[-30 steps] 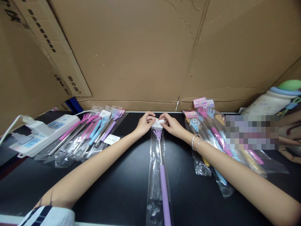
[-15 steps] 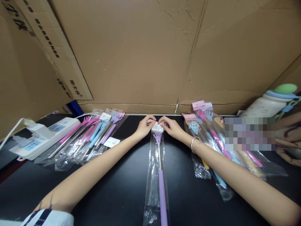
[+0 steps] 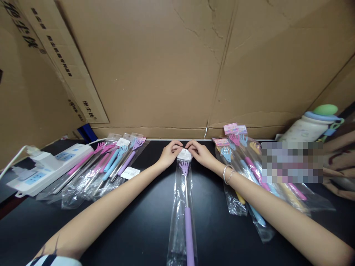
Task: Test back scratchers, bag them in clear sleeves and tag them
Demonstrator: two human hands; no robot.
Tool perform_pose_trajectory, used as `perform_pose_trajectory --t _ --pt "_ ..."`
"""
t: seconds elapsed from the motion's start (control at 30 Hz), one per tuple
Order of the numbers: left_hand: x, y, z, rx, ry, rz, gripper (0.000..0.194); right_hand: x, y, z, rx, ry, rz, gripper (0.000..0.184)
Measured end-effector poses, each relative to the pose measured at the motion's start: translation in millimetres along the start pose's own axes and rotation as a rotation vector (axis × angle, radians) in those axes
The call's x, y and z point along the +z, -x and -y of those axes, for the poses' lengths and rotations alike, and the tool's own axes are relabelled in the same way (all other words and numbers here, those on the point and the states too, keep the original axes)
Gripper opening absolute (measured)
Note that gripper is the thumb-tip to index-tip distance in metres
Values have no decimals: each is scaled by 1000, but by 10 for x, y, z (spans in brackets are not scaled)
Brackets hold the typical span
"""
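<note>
A purple back scratcher [image 3: 189, 232] with a metal rod lies lengthwise before me inside a clear plastic bag [image 3: 177, 221]. Its small hand-shaped head points away from me. At the bag's far end is a white label card [image 3: 184, 155]. My left hand [image 3: 171, 153] pinches the card's left edge with thumb and curled fingers. On the opposite side my right hand [image 3: 197, 150], with a bracelet at the wrist, pinches the card's upper right edge. The fingertips of both hands almost meet above the card.
Bagged back scratchers [image 3: 119, 159] lie in a pile at left, beside a white power strip [image 3: 52, 168]. More bagged back scratchers [image 3: 253, 168] lie at right, under my forearm. A pale bottle [image 3: 307, 127] stands far right, near another person's hand [image 3: 342, 162]. Cardboard [image 3: 161, 66] walls the back.
The whole view has shifted slightly, so the table sits a little lower. Both hands stay at the label card, their fingers slightly shifted along its edges.
</note>
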State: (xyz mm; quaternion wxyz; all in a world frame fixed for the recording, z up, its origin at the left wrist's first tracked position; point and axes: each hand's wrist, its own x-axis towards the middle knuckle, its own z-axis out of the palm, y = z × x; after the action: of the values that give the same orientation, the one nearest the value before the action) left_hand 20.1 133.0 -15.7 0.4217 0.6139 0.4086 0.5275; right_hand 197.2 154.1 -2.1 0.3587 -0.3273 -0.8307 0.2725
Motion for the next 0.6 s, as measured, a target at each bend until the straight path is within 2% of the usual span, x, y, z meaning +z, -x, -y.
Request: perform_pose_trajectory --t 0.6 --pt "12 -22 28 11 -19 36 12 8 5 -60 42 -5 72 16"
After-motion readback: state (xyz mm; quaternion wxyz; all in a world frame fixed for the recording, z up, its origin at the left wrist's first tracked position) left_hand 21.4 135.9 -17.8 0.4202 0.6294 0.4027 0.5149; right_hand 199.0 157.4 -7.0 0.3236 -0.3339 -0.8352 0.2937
